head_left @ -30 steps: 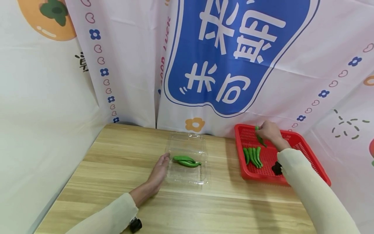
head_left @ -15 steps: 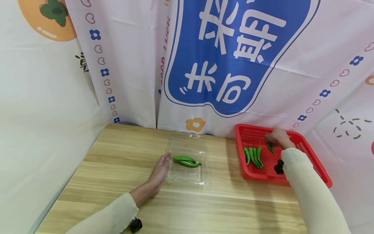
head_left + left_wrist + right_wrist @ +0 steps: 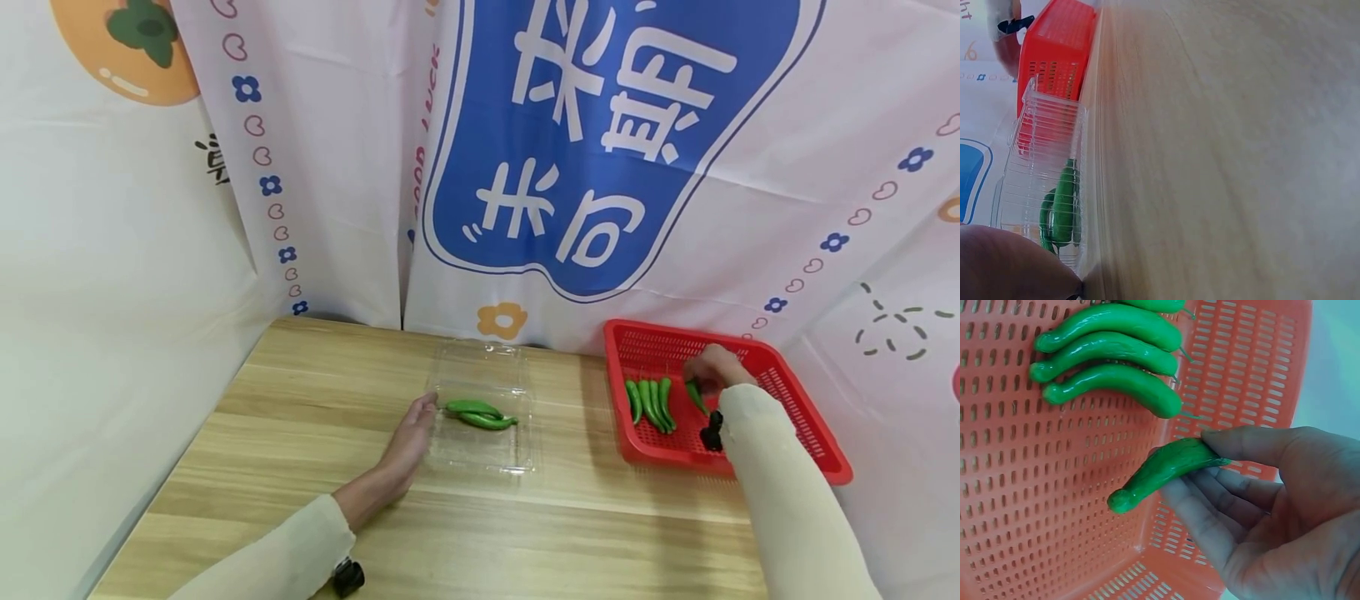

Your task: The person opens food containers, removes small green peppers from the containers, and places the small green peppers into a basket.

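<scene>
In the right wrist view my right hand (image 3: 1297,506) pinches a green chili pepper (image 3: 1169,465) between thumb and fingers, near its stem end. That hand is inside the red basket (image 3: 637,454), to the right of a row of several green peppers (image 3: 652,404) lying side by side. My left hand (image 3: 405,446), fingers straight, rests along the left side of a clear plastic clamshell box (image 3: 480,468). The box has its lid laid back toward the wall. At least two green peppers (image 3: 472,407) lie in it, seen through its ribbed wall in the left wrist view.
The wooden table (image 3: 525,542) carries both the box and the basket. A printed cloth (image 3: 337,208) hangs along its back edge, and pale cloth walls stand at left and right. The basket has raised, slotted sides.
My right hand has shifted right and down from the back of the basket, carrying the pepper lower toward the basket floor. The left hand stays at the box.
</scene>
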A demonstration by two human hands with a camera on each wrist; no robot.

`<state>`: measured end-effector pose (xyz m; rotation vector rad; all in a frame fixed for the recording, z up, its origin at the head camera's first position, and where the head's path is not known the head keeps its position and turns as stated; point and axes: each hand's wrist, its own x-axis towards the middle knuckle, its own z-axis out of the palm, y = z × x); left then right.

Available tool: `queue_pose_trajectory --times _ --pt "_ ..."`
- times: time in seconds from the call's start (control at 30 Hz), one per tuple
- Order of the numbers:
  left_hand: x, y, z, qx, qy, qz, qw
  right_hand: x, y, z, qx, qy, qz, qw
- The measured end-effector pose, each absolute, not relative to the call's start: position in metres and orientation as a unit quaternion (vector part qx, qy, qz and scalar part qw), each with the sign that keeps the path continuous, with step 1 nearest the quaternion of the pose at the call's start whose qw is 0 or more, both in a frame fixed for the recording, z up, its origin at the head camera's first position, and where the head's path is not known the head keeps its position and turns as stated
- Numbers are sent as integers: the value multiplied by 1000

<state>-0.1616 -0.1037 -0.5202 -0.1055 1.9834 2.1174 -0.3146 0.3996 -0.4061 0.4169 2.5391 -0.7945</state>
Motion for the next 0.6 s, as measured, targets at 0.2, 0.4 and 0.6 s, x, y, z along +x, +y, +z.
queue_pose_trajectory --times 0.2,0.4,0.6 --pt "-163 -103 -520 -41 680 723 116 -315 400 -411 148 911 -299 242" --pt "-163 -103 -520 -45 682 721 112 -315 398 -416 148 897 -318 268" --pt "-163 -104 -520 -46 681 721 117 -313 392 -423 146 897 -320 269"
